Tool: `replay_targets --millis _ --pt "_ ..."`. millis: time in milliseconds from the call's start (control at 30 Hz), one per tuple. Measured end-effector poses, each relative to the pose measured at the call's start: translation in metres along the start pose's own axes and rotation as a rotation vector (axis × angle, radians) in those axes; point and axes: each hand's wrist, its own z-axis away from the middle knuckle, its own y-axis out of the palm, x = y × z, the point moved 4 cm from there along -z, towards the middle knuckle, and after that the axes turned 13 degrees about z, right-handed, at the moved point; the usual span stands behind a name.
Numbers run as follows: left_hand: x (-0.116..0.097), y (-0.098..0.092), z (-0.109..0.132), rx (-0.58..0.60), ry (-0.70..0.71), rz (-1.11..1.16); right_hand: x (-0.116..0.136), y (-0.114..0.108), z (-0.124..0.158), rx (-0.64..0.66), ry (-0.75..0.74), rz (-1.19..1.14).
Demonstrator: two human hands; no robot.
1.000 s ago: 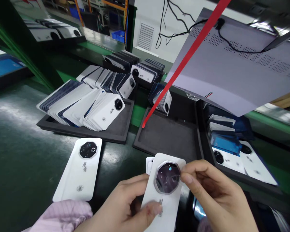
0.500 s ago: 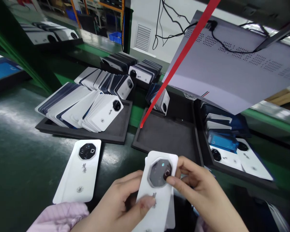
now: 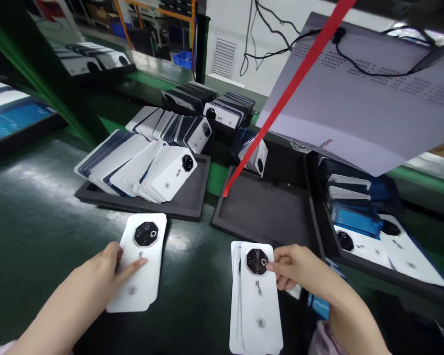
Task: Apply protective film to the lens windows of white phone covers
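A white phone back cover (image 3: 140,266) with a black octagonal camera plate lies flat on the dark green table at the left. My left hand (image 3: 107,271) rests on its left edge, thumb across its face and fingers curling round the side. To the right, a small stack of white covers (image 3: 257,301) lies flat on the table. My right hand (image 3: 299,268) is at the stack's upper right, fingertips pinched at the edge of the top cover's octagonal camera ring.
A black foam tray (image 3: 185,199) behind holds fanned rows of white covers. A second black tray (image 3: 266,212) is mostly bare, with several covers at its back. Right tray (image 3: 358,241) holds covers and blue film. A red strip (image 3: 281,103) and a grey panel (image 3: 358,108) hang overhead.
The cover I held up in both hands now lies on the stack at right. My left hand has moved left onto the single cover on the table.
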Motion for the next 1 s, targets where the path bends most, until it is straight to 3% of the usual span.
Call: replay_targets --millis 133,267,367,433,500,567,667,733,867,933,1000 --pt "-0.015 0.003 -0.01 0.096 -0.13 -0.122 -0.008 0.0 0.001 -0.111 0.11 0.165" --pt "-0.025 -0.004 -0.008 0.241 -0.158 -0.006 -0.01 -0.013 0.014 -0.295 0.162 0.359" --pt "-0.035 -0.006 -0.001 0.331 -0.126 0.212 0.011 -0.014 0.032 -0.433 0.137 0.399" --pt "-0.05 0.002 0.004 0.379 -0.077 0.401 0.036 -0.004 0.043 -0.499 0.014 0.266" --pt "-0.07 0.018 0.01 0.455 -0.04 0.602 0.065 0.015 0.049 -0.433 -0.17 0.067" --pt "-0.09 0.04 0.016 0.572 -0.028 0.796 0.087 0.035 0.05 -0.264 -0.303 -0.077" --pt "-0.112 0.068 0.021 0.699 -0.042 1.025 0.098 0.051 0.049 -0.096 -0.309 -0.21" --pt "-0.117 0.08 0.022 0.751 -0.06 1.13 0.095 0.052 0.048 -0.067 -0.249 -0.247" --pt "-0.111 0.09 0.02 0.766 -0.117 1.217 0.087 0.048 0.047 -0.144 -0.221 -0.078" --pt "-0.106 0.092 0.019 0.756 -0.139 1.21 0.087 0.046 0.045 -0.264 -0.25 0.068" --pt "-0.101 0.092 0.019 0.741 -0.154 1.178 0.088 0.043 0.045 -0.465 -0.269 0.17"
